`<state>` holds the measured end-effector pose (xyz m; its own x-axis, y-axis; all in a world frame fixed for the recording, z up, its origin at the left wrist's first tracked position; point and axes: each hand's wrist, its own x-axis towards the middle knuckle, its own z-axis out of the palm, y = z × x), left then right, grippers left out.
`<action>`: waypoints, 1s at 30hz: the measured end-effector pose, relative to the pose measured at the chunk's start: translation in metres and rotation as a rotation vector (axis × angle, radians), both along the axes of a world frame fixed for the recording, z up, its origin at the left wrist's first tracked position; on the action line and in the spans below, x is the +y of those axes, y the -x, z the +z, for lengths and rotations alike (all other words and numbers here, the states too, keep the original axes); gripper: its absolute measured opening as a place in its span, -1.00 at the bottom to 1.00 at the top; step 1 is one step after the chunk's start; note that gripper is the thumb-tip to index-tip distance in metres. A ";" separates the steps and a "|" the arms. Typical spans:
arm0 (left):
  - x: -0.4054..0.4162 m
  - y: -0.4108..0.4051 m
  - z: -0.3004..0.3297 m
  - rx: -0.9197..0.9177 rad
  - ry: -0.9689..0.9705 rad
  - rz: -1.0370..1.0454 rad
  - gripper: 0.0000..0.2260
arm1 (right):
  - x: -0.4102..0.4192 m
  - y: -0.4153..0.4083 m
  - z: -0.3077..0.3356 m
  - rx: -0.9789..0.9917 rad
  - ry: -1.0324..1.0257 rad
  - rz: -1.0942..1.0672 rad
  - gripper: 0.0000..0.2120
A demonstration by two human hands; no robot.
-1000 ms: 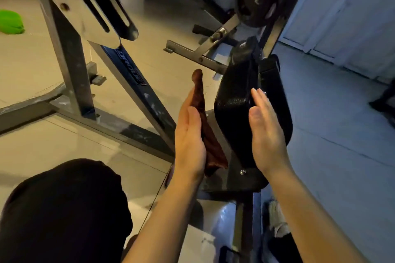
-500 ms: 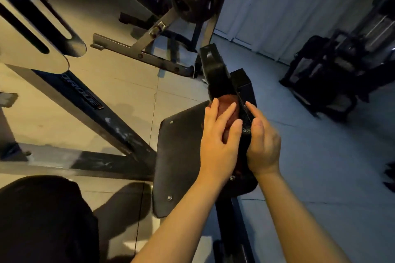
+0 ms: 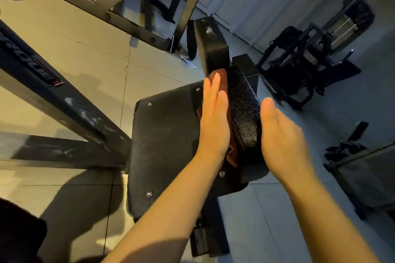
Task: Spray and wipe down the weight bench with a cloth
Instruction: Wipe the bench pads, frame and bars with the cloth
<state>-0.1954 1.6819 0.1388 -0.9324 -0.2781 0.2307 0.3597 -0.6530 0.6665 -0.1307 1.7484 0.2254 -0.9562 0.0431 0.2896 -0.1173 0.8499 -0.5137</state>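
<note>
Bench pad (image 3: 243, 111), left hand (image 3: 213, 121) flat pressing cloth (image 3: 222, 77), right hand (image 3: 280, 132) flat opposite

The pad (image 3: 243, 109) between the two hands was covered in black grained vinyl or leather-like material, pebbled and glossy, catching highlights. The cloth (image 3: 222, 79) pressed against its left face was reddish-brown, soft and matt, apparently woven. The flat black panel (image 3: 162, 145) to the left looked matt and slightly dusty, fixed with shiny metal screw heads. The frame beam (image 3: 64, 96) at left was painted metal, dark, scuffed with pale chipped patches. The farther upright pad (image 3: 210, 38) was smooth black, with a whitish scuffed mark. The floor (image 3: 85, 53) was smooth, jointed slab.
</note>
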 end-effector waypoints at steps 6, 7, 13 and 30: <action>0.037 0.037 -0.051 -0.218 -0.117 -0.290 -0.17 | -0.011 0.009 -0.010 0.206 -0.158 -0.004 -0.53; 0.050 0.034 -0.063 -0.244 -0.100 -0.341 -0.16 | -0.010 0.009 -0.009 0.207 -0.169 0.012 -0.59; 0.069 -0.047 -0.052 -0.189 -0.208 -0.210 -0.49 | -0.009 0.008 -0.008 0.165 -0.112 0.001 -0.74; 0.018 0.040 -0.018 -0.010 -0.207 -0.117 -0.29 | -0.012 0.004 -0.013 0.204 -0.007 0.019 -0.75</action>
